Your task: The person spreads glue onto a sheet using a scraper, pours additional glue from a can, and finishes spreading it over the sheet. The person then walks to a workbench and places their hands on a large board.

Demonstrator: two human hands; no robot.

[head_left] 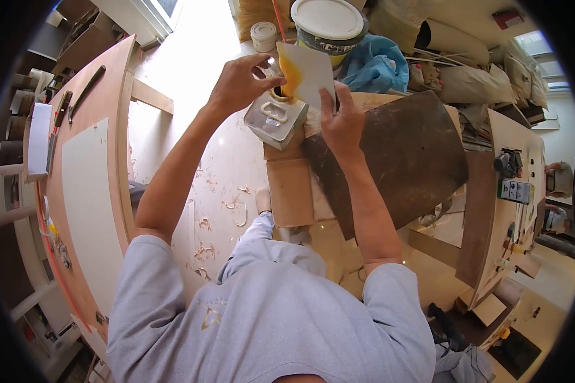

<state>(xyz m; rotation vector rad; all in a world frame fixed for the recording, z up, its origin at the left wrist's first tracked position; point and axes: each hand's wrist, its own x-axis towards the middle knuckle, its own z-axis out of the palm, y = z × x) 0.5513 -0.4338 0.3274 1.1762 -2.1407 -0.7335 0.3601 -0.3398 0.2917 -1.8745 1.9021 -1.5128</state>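
A square metal can (pixel 268 131) with a handle on top stands on a cardboard box (pixel 289 191). Over its round opening, a white sheet (pixel 316 67) with a yellow-orange stain along its left side is held upright. My right hand (pixel 344 121) pinches the sheet's lower right corner between thumb and fingers. Beside the stained edge is my left hand (pixel 244 83), its thumb and fingers curled round a small shiny object above the opening; what that object is cannot be made out.
Behind the can are a lidded bucket (pixel 329 22), a small white tub (pixel 263 36) and blue plastic (pixel 378 64). A dark board (pixel 396 153) lies on the right. Workbenches flank both sides, the left (pixel 118 83) bearing knives. Wood shavings litter the floor.
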